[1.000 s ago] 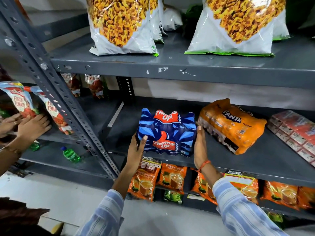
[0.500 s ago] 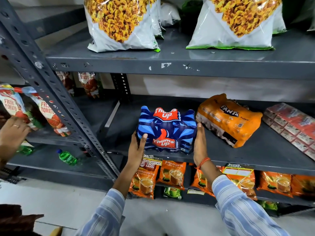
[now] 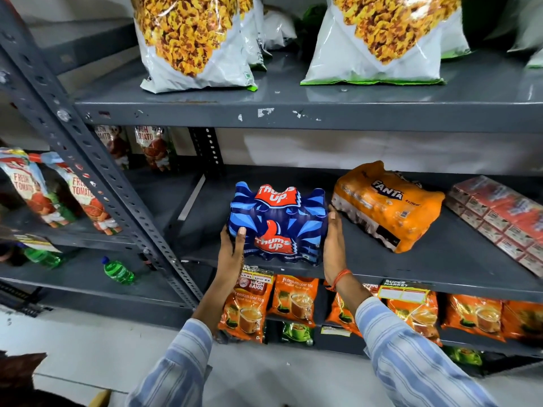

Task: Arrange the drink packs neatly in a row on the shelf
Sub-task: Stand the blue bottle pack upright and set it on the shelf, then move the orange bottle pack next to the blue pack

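The blue Thums Up pack (image 3: 279,224) stood at the front edge of the grey middle shelf (image 3: 440,259), held from both sides. The left hand (image 3: 232,251) was pressed flat against the pack's left face, thumb lying on its front. The right hand (image 3: 333,245) was pressed flat against the pack's right face, fingers extended toward the back; an orange thread (image 3: 340,277) circled that wrist. Both sleeves were blue-and-white striped.

Just to the right, the orange Fanta pack (image 3: 388,204) lay askew, turned at an angle to the shelf edge; its near corner was close to the right hand's fingertips, and contact could not be determined. Further right, a red carton pack (image 3: 499,218) also lay at an angle.

2 large snack bags (image 3: 188,39) stood on the shelf above. Orange tea pouches (image 3: 293,298) hung along the shelf below.
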`<state>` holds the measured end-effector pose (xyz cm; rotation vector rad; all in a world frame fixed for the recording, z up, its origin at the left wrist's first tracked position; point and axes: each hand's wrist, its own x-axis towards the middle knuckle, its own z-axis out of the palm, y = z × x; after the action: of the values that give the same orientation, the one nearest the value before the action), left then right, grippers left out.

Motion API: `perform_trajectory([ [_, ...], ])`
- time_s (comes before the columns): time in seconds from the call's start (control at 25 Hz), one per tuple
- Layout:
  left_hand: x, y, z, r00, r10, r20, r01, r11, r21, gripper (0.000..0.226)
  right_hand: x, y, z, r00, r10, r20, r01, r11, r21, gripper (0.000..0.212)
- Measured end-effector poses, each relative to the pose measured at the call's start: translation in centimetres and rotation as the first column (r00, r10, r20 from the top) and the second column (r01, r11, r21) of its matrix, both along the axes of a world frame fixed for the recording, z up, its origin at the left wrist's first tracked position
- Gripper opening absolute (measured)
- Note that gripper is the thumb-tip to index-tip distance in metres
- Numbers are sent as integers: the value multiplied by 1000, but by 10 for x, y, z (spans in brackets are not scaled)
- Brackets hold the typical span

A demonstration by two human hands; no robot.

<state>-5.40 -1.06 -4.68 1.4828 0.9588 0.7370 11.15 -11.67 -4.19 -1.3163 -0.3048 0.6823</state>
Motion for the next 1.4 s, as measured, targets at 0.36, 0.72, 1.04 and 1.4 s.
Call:
perform_trajectory([
  [0.36, 94, -93, 55, 893, 348, -285, -68, 731, 679, 90, 68, -64, 55, 667, -77, 741, 245, 962, -120, 54],
  [0.72, 245, -116, 67, 934, 17, -356, 191, 819, 542, 77, 153, -165, 17, 971, -71, -227, -43, 888, -459, 56],
  [1.04, 271, -47, 72, 786, -241, -570, 323, 945, 46, 53, 183, -142, 29, 998, 49, 39, -33, 940, -340, 65],
  [1.4, 221, -115, 28, 983, -180, -32, 171, 969, -177, 55, 240, -188, 11, 916, 290, 278, -195, 926, -324, 82],
])
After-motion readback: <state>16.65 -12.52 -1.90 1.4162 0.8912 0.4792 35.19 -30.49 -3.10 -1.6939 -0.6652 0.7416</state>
